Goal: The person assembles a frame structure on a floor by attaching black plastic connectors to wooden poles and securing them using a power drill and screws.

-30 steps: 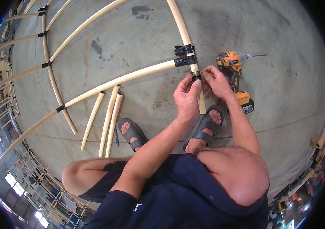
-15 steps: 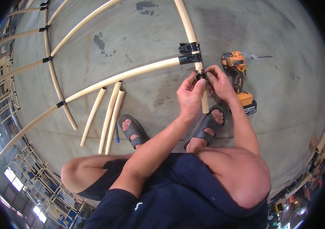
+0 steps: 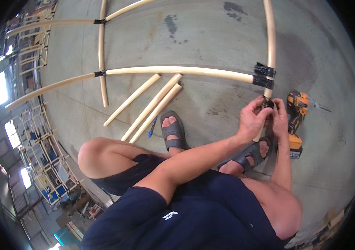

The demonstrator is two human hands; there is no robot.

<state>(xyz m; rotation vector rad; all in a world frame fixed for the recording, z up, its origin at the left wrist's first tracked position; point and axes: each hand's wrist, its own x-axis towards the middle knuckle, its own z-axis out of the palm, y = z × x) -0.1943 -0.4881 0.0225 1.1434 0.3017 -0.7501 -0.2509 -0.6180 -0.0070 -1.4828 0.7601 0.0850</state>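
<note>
A long cream-coloured pipe (image 3: 270,41) lies on the floor at the right, its near end beside my right foot. My left hand (image 3: 251,121) pinches a small black pipe joint (image 3: 268,103) around this pipe, thumb on top. On the joint's other side my right hand (image 3: 281,118) closes its fingers against it; the fingertips are partly hidden. Just beyond my hands, a black joint (image 3: 262,81) ties a cross pipe (image 3: 181,71) to the long pipe. Another black joint (image 3: 265,69) sits directly behind that one.
An orange and black cordless drill (image 3: 297,104) lies right of my hands. Several loose short pipes (image 3: 156,109) and a blue pen (image 3: 152,127) lie left of my sandalled feet. The pipe frame (image 3: 101,50) extends farther left, with racks (image 3: 48,166) beyond it.
The view has turned, so the floor and frame appear shifted right and lower. Both hands stay at the same black joint on the pipe, with little change in their grip.
</note>
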